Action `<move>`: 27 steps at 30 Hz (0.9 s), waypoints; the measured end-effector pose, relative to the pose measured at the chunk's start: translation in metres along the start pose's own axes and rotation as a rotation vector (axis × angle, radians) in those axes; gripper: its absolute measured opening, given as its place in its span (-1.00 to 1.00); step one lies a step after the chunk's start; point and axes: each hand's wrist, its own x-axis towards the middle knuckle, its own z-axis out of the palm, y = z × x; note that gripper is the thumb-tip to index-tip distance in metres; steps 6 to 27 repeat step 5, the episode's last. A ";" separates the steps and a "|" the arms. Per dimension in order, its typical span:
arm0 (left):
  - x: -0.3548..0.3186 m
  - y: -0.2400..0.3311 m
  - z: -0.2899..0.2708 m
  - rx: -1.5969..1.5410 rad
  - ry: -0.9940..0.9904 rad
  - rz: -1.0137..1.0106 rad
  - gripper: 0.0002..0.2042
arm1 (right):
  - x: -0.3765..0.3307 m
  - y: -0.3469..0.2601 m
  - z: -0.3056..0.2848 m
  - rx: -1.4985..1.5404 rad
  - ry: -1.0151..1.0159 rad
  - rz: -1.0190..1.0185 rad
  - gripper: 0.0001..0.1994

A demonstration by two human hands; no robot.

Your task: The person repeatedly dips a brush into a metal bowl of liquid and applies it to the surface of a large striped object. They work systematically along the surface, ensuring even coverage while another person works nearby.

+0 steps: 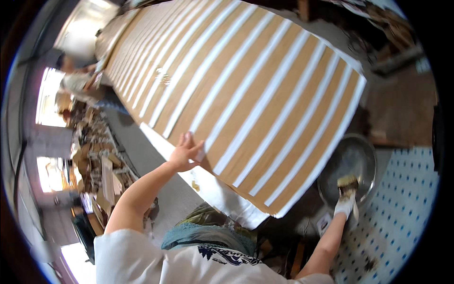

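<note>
My left hand (185, 152), bare, rests on the near edge of a stack of overlapping brown sheets (227, 113) with white strips between them. Its fingers are spread and hold nothing. My right hand (344, 207), in a white glove, is closed around a wide glue brush (347, 182), whose bristles look pale and whose base is dark. The brush is over a round metal basin (326, 177) at the right, which seems to hold a thin liquid. Whether the bristles touch the liquid I cannot tell.
A white sheet (205, 187) hangs past the table's near edge, with a small brown stain. Blue-dotted white material (397, 203) covers the surface at right. Another person (82, 83) stands at the far left. Piles of cardboard pieces (90, 151) line the left wall.
</note>
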 end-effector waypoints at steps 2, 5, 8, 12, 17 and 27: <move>-0.010 0.010 -0.006 0.033 -0.050 -0.023 -0.16 | 0.008 -0.002 -0.002 0.074 0.171 -0.031 -0.63; -0.015 0.005 0.012 -0.034 -0.035 -0.015 -0.12 | -0.006 -0.015 0.029 0.097 0.062 -0.029 -0.43; -0.015 0.005 0.012 -0.034 -0.035 -0.015 -0.12 | -0.006 -0.015 0.029 0.097 0.062 -0.029 -0.43; -0.015 0.005 0.012 -0.034 -0.035 -0.015 -0.12 | -0.006 -0.015 0.029 0.097 0.062 -0.029 -0.43; -0.015 0.005 0.012 -0.034 -0.035 -0.015 -0.12 | -0.006 -0.015 0.029 0.097 0.062 -0.029 -0.43; -0.015 0.005 0.012 -0.034 -0.035 -0.015 -0.12 | -0.006 -0.015 0.029 0.097 0.062 -0.029 -0.43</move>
